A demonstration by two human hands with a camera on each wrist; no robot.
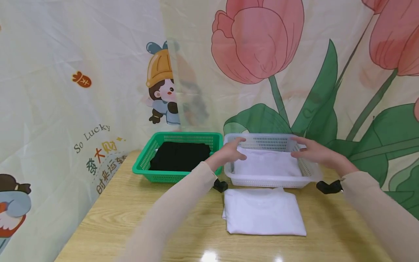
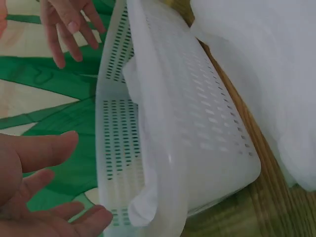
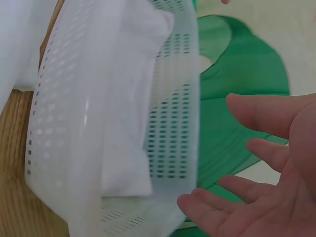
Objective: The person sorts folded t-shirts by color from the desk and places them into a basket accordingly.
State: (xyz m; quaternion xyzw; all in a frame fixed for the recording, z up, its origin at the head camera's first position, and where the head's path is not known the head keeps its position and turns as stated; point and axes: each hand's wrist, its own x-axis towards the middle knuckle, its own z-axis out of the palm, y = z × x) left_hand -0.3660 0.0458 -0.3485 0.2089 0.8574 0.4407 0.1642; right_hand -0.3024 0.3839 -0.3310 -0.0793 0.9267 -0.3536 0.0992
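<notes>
Both hands hover over a white plastic basket (image 1: 270,181) with slotted walls, fingers spread and palms facing each other. The left hand (image 1: 229,152) is above the basket's left side, and the right hand (image 1: 312,151) is over its right side. Neither holds anything. Inside the basket lies a folded white cloth (image 1: 266,163), also seen in the right wrist view as a white cloth (image 3: 129,118) below the rim. In front of the basket, a second folded white cloth (image 1: 263,213), perhaps a garment, lies flat on the table.
Left of the white basket stands a green plastic basket (image 1: 176,174) holding folded black cloth (image 1: 180,156). Both baskets are on a wooden table (image 1: 108,222), close to a printed curtain (image 1: 124,72) hanging behind it.
</notes>
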